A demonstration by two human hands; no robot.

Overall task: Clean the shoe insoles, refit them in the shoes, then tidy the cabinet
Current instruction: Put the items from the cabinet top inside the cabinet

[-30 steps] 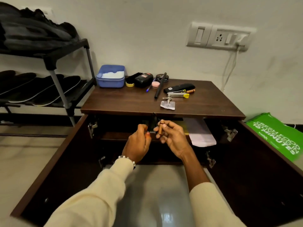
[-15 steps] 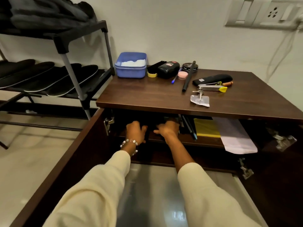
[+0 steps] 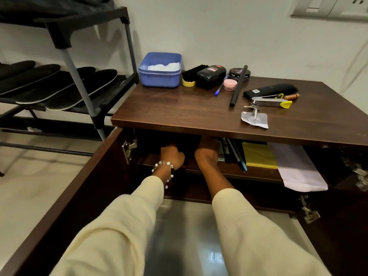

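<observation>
Cabinet [image 3: 199, 108] doors are seen swung wide open, and both hands have been pushed deeper onto the upper shelf [image 3: 229, 172] than half a second ago, when they were only at its front edge; a second ago they were held out in front of it with a small brown stick pinched in the right hand. The camera has been brought closer and lower.

The left hand [image 3: 172, 156], with a bead bracelet [image 3: 162, 166] at the wrist, is placed at about 9 o'clock of the right hand [image 3: 206, 152]. The fingers of both are hidden in the dark under the desk top, so how far they are opened, or what is touched, cannot be told.

On the shelf, at 3 o'clock of the right hand, pens [image 3: 235, 154], a yellow folder [image 3: 260, 156] and a white paper [image 3: 298, 170] hanging over the edge are stored. On the desk at 11 o'clock a blue tub [image 3: 159, 76] is set, with white material inside. Dark insoles [image 3: 65, 86] are laid on the rack [image 3: 79, 80] at 9 o'clock.
</observation>
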